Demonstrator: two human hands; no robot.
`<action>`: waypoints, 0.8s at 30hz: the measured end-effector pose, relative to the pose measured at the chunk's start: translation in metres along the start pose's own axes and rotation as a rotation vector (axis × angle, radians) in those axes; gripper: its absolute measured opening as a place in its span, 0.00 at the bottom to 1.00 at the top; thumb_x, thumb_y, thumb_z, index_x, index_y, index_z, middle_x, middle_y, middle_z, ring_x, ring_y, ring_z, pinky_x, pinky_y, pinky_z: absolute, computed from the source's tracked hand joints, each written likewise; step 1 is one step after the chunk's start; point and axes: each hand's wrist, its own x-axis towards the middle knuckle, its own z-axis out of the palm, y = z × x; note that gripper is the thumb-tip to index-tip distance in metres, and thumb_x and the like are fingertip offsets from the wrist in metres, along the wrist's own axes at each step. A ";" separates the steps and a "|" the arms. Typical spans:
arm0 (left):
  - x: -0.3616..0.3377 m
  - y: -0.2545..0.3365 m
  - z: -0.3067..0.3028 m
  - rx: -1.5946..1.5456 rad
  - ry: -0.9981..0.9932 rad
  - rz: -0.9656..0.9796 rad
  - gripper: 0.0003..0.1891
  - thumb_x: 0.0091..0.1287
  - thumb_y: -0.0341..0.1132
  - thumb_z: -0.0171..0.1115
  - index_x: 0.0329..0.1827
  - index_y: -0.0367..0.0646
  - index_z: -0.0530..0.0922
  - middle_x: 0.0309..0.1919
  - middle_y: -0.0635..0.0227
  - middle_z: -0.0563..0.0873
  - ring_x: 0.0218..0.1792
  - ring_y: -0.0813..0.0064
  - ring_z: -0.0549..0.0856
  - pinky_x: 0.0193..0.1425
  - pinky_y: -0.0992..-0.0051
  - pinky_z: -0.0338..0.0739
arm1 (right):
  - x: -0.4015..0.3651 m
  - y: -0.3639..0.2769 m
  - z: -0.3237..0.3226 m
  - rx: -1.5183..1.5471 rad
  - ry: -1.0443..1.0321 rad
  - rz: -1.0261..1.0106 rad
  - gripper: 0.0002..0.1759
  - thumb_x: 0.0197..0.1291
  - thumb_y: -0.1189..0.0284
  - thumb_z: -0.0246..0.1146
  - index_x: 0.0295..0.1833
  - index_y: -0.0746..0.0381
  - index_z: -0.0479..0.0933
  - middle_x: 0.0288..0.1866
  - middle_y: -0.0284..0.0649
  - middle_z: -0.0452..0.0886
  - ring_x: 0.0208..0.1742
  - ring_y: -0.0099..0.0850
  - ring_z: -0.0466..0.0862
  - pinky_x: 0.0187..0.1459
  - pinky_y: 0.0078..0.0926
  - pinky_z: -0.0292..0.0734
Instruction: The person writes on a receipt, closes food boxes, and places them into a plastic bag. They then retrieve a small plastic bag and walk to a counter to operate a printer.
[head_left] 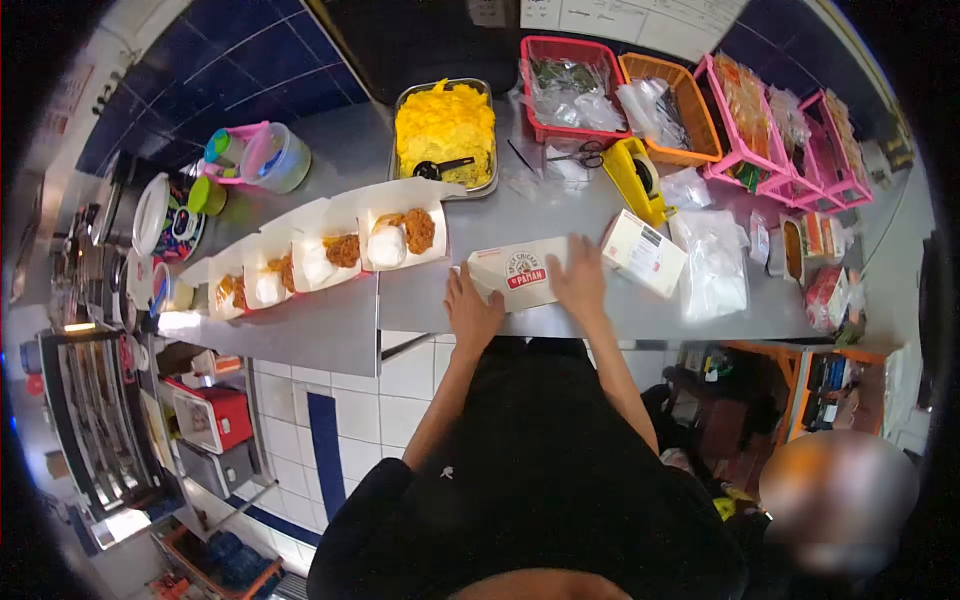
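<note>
A white food box with a red printed label (522, 272) lies closed on the steel counter in front of me. My left hand (473, 308) rests at its left end with the fingers spread. At the box's right end is my right hand (580, 282), slightly blurred, its fingers apart. Several open boxes (402, 230) stand in a row to the left, holding rice and fried chicken. Another closed white box (644, 254) with a paper slip on top sits just right of my right hand.
Behind the boxes stands a metal tray of yellow food (445, 130) with a black spoon. A yellow tape dispenser (632, 180), scissors (590, 154), a red basket (574, 90), an orange basket (668, 108) and plastic bags (712, 264) occupy the right side. The counter's front edge (700, 333) runs near my body.
</note>
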 end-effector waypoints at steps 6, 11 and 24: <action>0.034 0.003 -0.004 -0.649 -0.165 -0.203 0.43 0.62 0.53 0.68 0.70 0.27 0.66 0.65 0.37 0.75 0.66 0.42 0.76 0.68 0.56 0.73 | 0.004 0.016 0.028 0.370 -0.375 0.442 0.43 0.56 0.53 0.72 0.66 0.72 0.64 0.50 0.68 0.82 0.54 0.58 0.84 0.59 0.43 0.77; 0.053 0.007 -0.035 -0.533 -0.285 -0.187 0.38 0.64 0.55 0.65 0.63 0.27 0.72 0.54 0.35 0.82 0.59 0.41 0.81 0.64 0.55 0.75 | 0.031 -0.007 -0.016 0.257 -0.547 0.565 0.43 0.58 0.50 0.69 0.66 0.74 0.66 0.51 0.69 0.82 0.57 0.58 0.84 0.60 0.42 0.77; 0.034 0.015 -0.008 -0.655 -0.265 -0.176 0.35 0.71 0.52 0.60 0.67 0.28 0.68 0.55 0.33 0.81 0.58 0.39 0.81 0.65 0.53 0.74 | -0.021 0.005 0.011 0.369 -0.495 0.622 0.44 0.71 0.53 0.52 0.75 0.82 0.55 0.71 0.73 0.66 0.75 0.58 0.67 0.76 0.37 0.59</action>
